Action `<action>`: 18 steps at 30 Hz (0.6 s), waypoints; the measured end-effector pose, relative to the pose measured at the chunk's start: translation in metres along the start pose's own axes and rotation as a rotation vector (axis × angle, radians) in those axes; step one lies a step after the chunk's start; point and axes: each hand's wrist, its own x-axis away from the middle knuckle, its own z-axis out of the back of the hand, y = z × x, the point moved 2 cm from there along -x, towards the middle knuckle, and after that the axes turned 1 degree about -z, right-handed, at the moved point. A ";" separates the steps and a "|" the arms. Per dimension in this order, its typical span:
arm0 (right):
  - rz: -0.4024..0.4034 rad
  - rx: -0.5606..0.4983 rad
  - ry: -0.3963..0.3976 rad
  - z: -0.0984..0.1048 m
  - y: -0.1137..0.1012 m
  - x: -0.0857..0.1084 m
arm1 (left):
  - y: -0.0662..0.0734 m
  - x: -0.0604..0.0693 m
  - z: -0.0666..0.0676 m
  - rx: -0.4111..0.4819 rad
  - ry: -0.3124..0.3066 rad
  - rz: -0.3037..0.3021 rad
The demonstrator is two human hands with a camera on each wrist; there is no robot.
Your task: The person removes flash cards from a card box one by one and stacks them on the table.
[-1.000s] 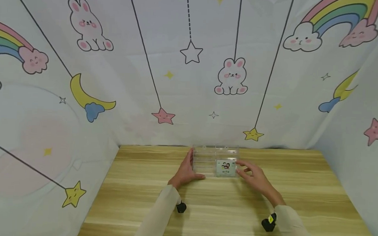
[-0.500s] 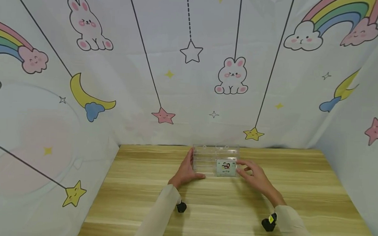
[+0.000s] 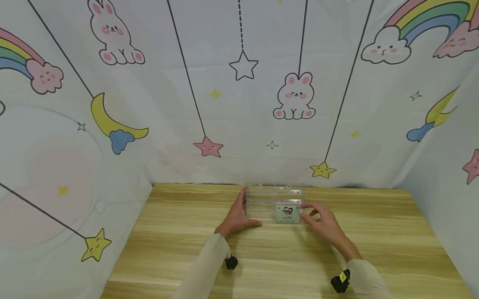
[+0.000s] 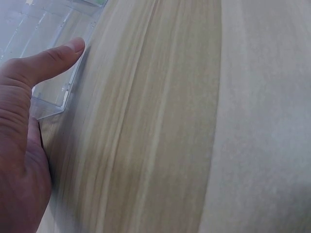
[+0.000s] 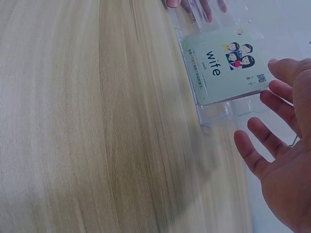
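A clear plastic rack (image 3: 259,208) with stepped compartments stands at the back of the table, against the backdrop. My left hand (image 3: 235,218) holds its left side, thumb across the lower front edge; in the left wrist view, part of the rack (image 4: 52,94) shows past the thumb. A pale green flash card (image 3: 288,214) printed "wife", with cartoon faces, sits at the rack's lower right. At the card's upper right corner, my right hand (image 3: 322,223) pinches it between thumb and forefinger. The right wrist view shows the card (image 5: 204,87) close up, the other fingers spread apart.
The wood-grain table (image 3: 278,267) extends in front of the rack and to both sides. A white cloth backdrop (image 3: 241,118) with printed rabbits, stars and rainbows hangs behind and at both sides. A black wrist camera (image 3: 340,283) sits below the right forearm.
Both hands, the rack and the card keep their places. The head view has shifted very slightly.
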 end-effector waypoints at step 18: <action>-0.009 -0.021 0.038 -0.003 0.001 0.000 | -0.001 -0.001 0.000 -0.007 -0.003 -0.001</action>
